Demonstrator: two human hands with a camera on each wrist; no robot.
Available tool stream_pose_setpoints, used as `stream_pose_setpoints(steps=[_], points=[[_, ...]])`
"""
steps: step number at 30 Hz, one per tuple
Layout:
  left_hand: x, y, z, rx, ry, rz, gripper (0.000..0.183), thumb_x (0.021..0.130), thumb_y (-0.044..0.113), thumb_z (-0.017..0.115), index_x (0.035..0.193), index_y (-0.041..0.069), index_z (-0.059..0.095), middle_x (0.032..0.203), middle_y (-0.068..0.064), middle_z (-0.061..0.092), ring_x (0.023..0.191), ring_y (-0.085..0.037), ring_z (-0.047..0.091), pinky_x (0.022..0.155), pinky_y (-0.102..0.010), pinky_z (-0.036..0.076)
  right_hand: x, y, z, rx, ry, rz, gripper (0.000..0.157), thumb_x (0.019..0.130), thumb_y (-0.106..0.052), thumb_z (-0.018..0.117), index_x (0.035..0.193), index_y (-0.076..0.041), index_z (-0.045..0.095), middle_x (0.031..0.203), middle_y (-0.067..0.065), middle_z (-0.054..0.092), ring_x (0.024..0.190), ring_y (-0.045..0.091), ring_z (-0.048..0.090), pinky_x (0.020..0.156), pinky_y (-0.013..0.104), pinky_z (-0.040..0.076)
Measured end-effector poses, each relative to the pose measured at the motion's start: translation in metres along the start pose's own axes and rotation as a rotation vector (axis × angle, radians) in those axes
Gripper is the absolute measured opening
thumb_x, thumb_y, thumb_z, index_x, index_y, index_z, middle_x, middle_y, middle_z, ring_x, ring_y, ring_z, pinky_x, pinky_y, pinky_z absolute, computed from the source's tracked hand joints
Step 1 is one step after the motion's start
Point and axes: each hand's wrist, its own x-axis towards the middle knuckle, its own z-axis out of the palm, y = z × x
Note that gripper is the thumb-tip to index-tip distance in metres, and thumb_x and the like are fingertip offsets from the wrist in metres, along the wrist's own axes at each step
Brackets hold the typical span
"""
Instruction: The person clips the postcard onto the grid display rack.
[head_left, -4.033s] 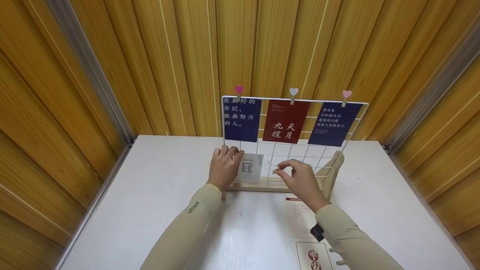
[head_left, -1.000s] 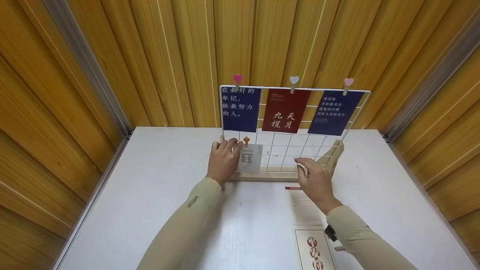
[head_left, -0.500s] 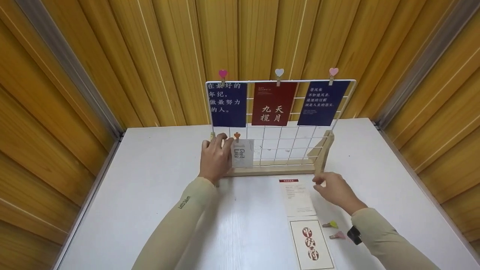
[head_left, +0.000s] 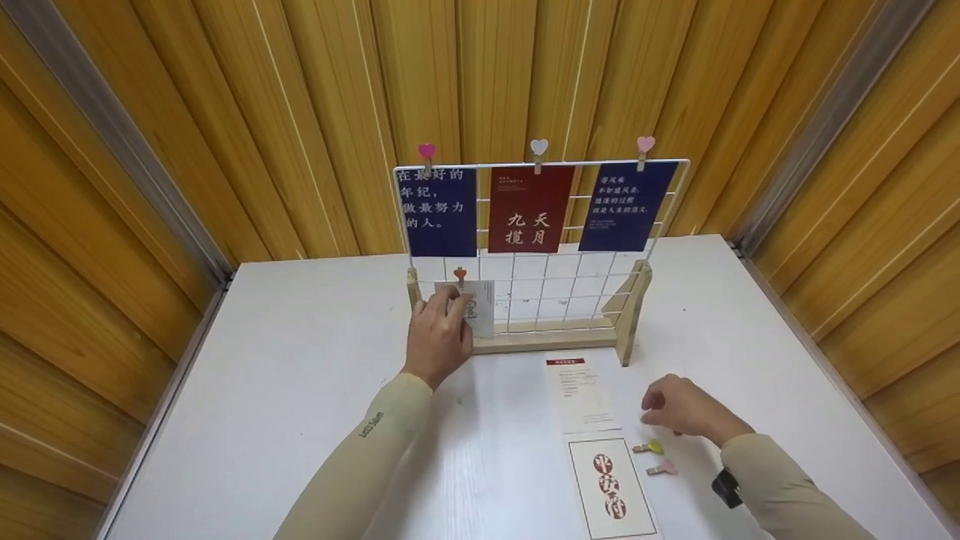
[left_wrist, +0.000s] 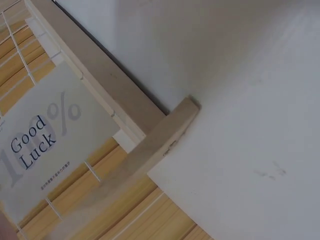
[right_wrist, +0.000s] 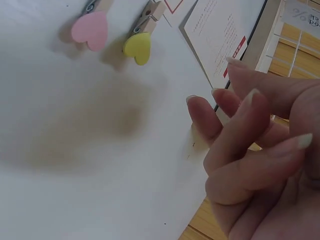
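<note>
In the head view, my left hand (head_left: 439, 345) is raised at the left of the white wire grid (head_left: 555, 281), its fingers in front of the upper part of a pale "Good Luck" card (head_left: 486, 319). A small orange-red clothespin (head_left: 460, 274) sits at that card's top edge, just above the fingertips. The left wrist view shows the card (left_wrist: 65, 125) flat along the grid, with only a sliver of hand at the lower left corner. My right hand (head_left: 686, 409) hovers over the table at the right with loosely curled fingers and nothing held. Below it lie a yellow heart clothespin (right_wrist: 137, 47) and a pink heart clothespin (right_wrist: 91, 30).
Along the grid's top hang a blue card (head_left: 442, 214), a red card (head_left: 529, 206) and another blue card (head_left: 622, 210), each under a heart clothespin. A wooden stand (head_left: 634, 315) supports the grid. A text card (head_left: 581, 397) and a framed-border card (head_left: 611, 487) lie on the table.
The orange-red clothespin has come to sit on the Good Luck card. My right hand has moved away from the grid, right and down. My left hand has shifted over the card's face.
</note>
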Motion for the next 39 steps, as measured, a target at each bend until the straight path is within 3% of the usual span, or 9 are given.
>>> stream_pose_setpoints(steps=[5, 9, 16, 21, 26, 31, 35, 39], points=[[-0.003, 0.014, 0.008, -0.004, -0.070, -0.035, 0.030, 0.083, 0.008, 0.064, 0.112, 0.007, 0.066, 0.109, -0.009, 0.059, 0.060, -0.014, 0.055, 0.049, -0.028, 0.048, -0.006, 0.007, 0.005, -0.012, -0.010, 0.027, 0.013, 0.083, -0.005, 0.076, 0.092, -0.004, 0.066, 0.087, 0.007, 0.058, 0.069, 0.019, 0.056, 0.059, 0.034, 0.051], [-0.008, 0.025, 0.015, -0.041, -0.145, -0.099, 0.033, 0.084, 0.010, 0.067, 0.117, 0.009, 0.064, 0.111, -0.008, 0.059, 0.053, -0.010, 0.050, 0.044, -0.025, 0.046, -0.009, 0.012, 0.012, -0.001, 0.000, 0.043, 0.015, 0.081, -0.004, 0.077, 0.091, -0.003, 0.066, 0.087, 0.007, 0.057, 0.069, 0.020, 0.056, 0.060, 0.034, 0.051], [-0.013, 0.046, 0.027, -0.154, -0.261, -0.171, 0.039, 0.087, 0.013, 0.064, 0.126, 0.010, 0.057, 0.117, -0.008, 0.057, 0.050, -0.007, 0.045, 0.042, -0.022, 0.038, -0.012, 0.018, 0.022, 0.001, 0.020, 0.061, 0.016, 0.078, -0.002, 0.078, 0.088, -0.006, 0.065, 0.088, 0.006, 0.056, 0.075, 0.020, 0.055, 0.063, 0.034, 0.051], [-0.015, 0.060, 0.037, -0.219, -0.371, -0.225, 0.045, 0.088, 0.016, 0.066, 0.131, 0.010, 0.055, 0.123, -0.008, 0.054, 0.048, -0.007, 0.042, 0.042, -0.023, 0.037, -0.013, 0.023, 0.028, -0.018, 0.008, 0.043, 0.019, 0.074, -0.005, 0.080, 0.086, -0.008, 0.065, 0.092, 0.005, 0.055, 0.080, 0.022, 0.054, 0.074, 0.041, 0.050], [-0.014, 0.073, 0.044, -0.249, -0.464, -0.269, 0.051, 0.089, 0.022, 0.068, 0.136, 0.010, 0.053, 0.129, -0.009, 0.050, 0.051, -0.008, 0.044, 0.045, -0.024, 0.039, -0.013, 0.025, 0.031, -0.026, 0.019, 0.034, 0.018, 0.075, -0.005, 0.080, 0.086, -0.008, 0.065, 0.091, 0.004, 0.055, 0.083, 0.022, 0.055, 0.079, 0.045, 0.050], [-0.013, 0.087, 0.053, -0.243, -0.546, -0.264, 0.056, 0.091, 0.030, 0.069, 0.140, 0.009, 0.051, 0.131, -0.010, 0.050, 0.048, -0.008, 0.042, 0.043, -0.024, 0.036, -0.013, 0.026, 0.033, -0.024, 0.020, 0.021, 0.016, 0.076, -0.004, 0.079, 0.080, -0.010, 0.065, 0.088, 0.003, 0.055, 0.081, 0.020, 0.053, 0.077, 0.042, 0.048], [-0.012, 0.097, 0.059, -0.244, -0.596, -0.275, 0.060, 0.091, 0.035, 0.070, 0.141, 0.008, 0.050, 0.132, -0.010, 0.050, 0.052, -0.010, 0.046, 0.048, -0.027, 0.044, -0.012, 0.025, 0.033, -0.003, 0.012, 0.016, 0.016, 0.076, -0.004, 0.079, 0.078, -0.011, 0.064, 0.086, 0.003, 0.054, 0.079, 0.019, 0.052, 0.073, 0.039, 0.047], [-0.011, 0.105, 0.064, -0.262, -0.674, -0.325, 0.068, 0.089, 0.041, 0.072, 0.144, 0.009, 0.049, 0.138, -0.010, 0.048, 0.079, -0.019, 0.063, 0.072, -0.037, 0.055, -0.011, 0.025, 0.032, 0.034, 0.008, 0.032, 0.016, 0.076, -0.003, 0.079, 0.079, -0.009, 0.065, 0.086, 0.004, 0.054, 0.076, 0.019, 0.052, 0.068, 0.036, 0.047]])
